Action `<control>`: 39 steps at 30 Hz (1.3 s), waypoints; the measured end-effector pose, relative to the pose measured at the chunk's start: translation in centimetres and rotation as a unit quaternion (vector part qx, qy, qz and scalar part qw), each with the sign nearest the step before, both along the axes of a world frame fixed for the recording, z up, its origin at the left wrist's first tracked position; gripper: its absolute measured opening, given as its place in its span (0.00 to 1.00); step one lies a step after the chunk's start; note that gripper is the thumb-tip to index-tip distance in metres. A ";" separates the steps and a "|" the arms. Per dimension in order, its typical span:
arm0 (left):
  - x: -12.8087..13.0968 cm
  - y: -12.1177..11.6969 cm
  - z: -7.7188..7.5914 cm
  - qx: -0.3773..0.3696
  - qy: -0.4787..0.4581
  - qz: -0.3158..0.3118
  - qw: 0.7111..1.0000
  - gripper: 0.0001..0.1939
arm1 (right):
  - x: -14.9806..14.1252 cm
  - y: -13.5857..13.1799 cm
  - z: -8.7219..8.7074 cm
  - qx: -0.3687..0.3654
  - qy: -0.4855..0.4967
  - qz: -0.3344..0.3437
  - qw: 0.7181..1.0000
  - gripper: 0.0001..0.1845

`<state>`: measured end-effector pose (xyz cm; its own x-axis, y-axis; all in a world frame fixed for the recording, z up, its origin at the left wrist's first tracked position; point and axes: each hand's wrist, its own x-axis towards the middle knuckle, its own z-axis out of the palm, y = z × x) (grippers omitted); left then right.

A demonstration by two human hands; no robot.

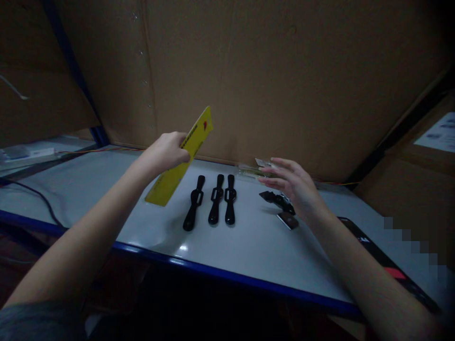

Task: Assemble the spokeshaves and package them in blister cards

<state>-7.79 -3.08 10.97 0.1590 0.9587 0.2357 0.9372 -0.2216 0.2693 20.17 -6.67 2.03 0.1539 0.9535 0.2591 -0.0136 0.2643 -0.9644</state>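
Observation:
My left hand [167,151] is closed around a long yellow card [181,158] with dark print, held tilted above the white table [249,241]. Three black strap-like parts [213,201] lie side by side on the table just right of the card. My right hand [293,182] hovers with fingers stretched out and apart over a small black clip-like part [277,199] and a dark flat piece [287,220]. It holds nothing. A clear packet [254,169] lies at the table's back edge, by the fingertips.
Brown cardboard walls [284,80] close the back and right of the bench. The table has a blue front rim [220,274]. A black strip with a red mark [387,263] lies at the right. A dark cable [39,199] runs over the left side.

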 end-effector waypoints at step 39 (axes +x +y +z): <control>1.0 3.2 -7.7 -0.211 0.127 -0.043 0.968 0.33 | 3.7 1.1 0.1 0.024 -0.516 -0.148 0.843 0.13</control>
<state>-6.77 0.09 3.27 0.2447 0.9417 -0.2310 0.9679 -0.2231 0.1158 23.84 -5.60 2.10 0.0511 0.8976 0.4379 0.8998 0.1488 -0.4101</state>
